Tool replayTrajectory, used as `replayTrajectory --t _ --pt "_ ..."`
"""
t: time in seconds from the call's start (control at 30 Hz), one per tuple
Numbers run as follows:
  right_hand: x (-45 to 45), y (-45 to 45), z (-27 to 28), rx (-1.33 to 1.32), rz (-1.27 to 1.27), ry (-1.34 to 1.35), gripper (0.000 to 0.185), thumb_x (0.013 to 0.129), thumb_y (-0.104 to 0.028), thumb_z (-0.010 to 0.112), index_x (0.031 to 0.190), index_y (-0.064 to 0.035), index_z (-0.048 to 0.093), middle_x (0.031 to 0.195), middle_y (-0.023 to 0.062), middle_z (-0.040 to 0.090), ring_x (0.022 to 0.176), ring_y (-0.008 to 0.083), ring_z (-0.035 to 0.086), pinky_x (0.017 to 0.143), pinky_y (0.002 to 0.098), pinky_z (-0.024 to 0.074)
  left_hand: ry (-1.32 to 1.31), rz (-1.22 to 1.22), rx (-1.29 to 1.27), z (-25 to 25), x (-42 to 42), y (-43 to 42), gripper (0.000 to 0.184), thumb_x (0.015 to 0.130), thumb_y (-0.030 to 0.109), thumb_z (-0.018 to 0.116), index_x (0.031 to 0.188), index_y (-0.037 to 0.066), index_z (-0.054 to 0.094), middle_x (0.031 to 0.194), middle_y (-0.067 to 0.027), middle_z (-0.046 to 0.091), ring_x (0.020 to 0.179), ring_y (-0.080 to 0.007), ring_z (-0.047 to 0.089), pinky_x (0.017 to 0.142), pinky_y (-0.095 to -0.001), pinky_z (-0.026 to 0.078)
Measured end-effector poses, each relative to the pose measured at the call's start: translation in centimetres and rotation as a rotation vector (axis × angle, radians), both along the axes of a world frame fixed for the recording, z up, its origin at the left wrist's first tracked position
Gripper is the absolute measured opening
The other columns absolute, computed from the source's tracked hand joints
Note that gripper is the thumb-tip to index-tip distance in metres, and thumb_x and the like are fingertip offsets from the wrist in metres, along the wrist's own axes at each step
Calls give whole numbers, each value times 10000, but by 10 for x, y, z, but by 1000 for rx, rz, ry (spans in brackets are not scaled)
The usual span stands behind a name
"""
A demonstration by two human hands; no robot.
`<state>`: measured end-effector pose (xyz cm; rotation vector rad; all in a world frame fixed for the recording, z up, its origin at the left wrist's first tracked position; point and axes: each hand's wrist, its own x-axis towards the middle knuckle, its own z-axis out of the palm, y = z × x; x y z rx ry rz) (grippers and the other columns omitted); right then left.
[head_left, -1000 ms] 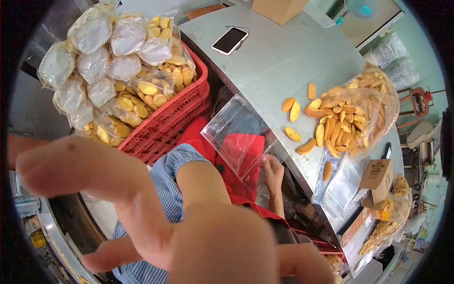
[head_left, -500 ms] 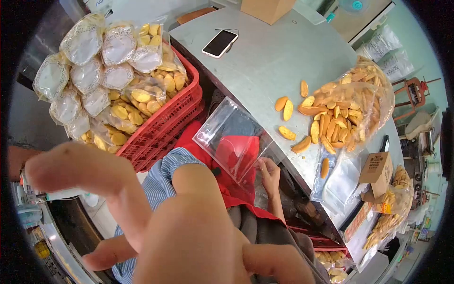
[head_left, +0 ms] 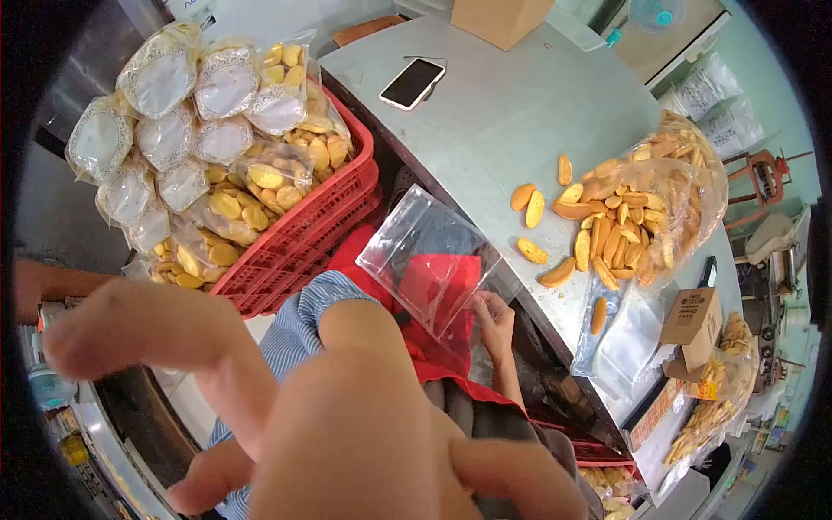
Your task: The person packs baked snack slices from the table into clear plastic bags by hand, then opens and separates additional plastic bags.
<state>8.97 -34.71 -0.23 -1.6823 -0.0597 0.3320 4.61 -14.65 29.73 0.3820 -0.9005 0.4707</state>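
Note:
My left hand (head_left: pixel 347 433) is raised very close to the camera, blurred and large, with its fingers apart and nothing visible in them. Lower down, my right hand (head_left: pixel 494 323) pinches the edge of a clear plastic bag (head_left: pixel 431 260). That bag hangs flat over my red apron (head_left: pixel 442 342), beside the table edge; nothing shows inside it. To its right, oblong yellow-brown biscuits (head_left: pixel 615 243) spill from a large open plastic bag (head_left: pixel 693 173). A few loose pieces lie near the pile.
A red crate (head_left: pixel 303 217) at left is heaped with filled packets (head_left: pixel 165 139). On the metal table (head_left: pixel 485 113) are a phone (head_left: pixel 412 83), a cardboard box (head_left: pixel 503 22), clear bags (head_left: pixel 628 342), a small carton (head_left: pixel 692 321) and a second biscuit bag (head_left: pixel 724 381).
The whole view has shifted slightly, so the table and crate sit a little lower and further right. My right hand keeps its grip on the plastic bag; my left hand stays raised.

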Motion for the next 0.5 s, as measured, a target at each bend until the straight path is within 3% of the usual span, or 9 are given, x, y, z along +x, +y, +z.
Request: replayTrajectory --t 0.1,0.13,0.17,0.23,0.3,0.37,0.4,0.5 --pt "4 -3 20 110 -54 -59 172 876 -107 573 866 57 624 780 34 628 713 88 557 662 231 444 86 101 -10 -9 15 -17 426 826 292 544 1212 177 406 1130 -49 439 866 -199 541 759 -377 438" --pt "9 -10 30 104 -1 -97 160 872 -92 569 862 57 625 774 51 635 721 100 570 657 239 450 91 350 9 -28 36 -31 444 806 310 579 1196 178 413 1118 -83 444 849 -241 554 757 -404 441" --pt "14 -15 46 98 48 -138 148 867 -77 564 859 57 625 768 67 642 729 112 584 652 247 456 189 532 319 -52 41 -26 543 779 317 619 1228 130 377 1143 -130 428 952 -276 499 817 -422 417" --pt "27 -7 108 -39 52 -566 123 830 -56 581 768 50 591 848 136 647 754 181 620 643 295 486 226 1001 1013 -99 53 -17 751 726 330 700 1293 34 306 1193 -222 395 1158 -347 390 937 -458 370" --pt "40 10 143 -213 -14 -964 116 788 -33 606 707 38 562 915 174 641 767 229 637 636 326 504 361 881 1263 -122 61 -36 900 707 303 722 1347 -38 189 1277 -245 355 1237 -394 325 1020 -436 305" --pt "54 27 159 -345 56 -1157 63 741 9 609 705 40 567 911 206 634 723 264 627 588 330 506 498 462 1188 -167 66 -41 891 782 277 646 1387 -44 76 1373 -268 283 1320 -379 235 1056 -399 250" --pt "58 33 163 -412 88 -1257 44 718 30 610 704 41 570 908 222 631 701 282 622 564 332 507 518 417 1064 -170 66 -40 789 855 231 547 1396 -63 53 1418 -267 241 1330 -330 261 1052 -353 255" --pt "61 42 164 -370 105 -1182 33 694 79 586 705 59 562 963 241 611 752 300 639 598 344 517 423 749 1100 -169 72 -23 591 891 116 484 1358 -106 198 1349 -311 321 1238 -384 396 1006 -383 346"
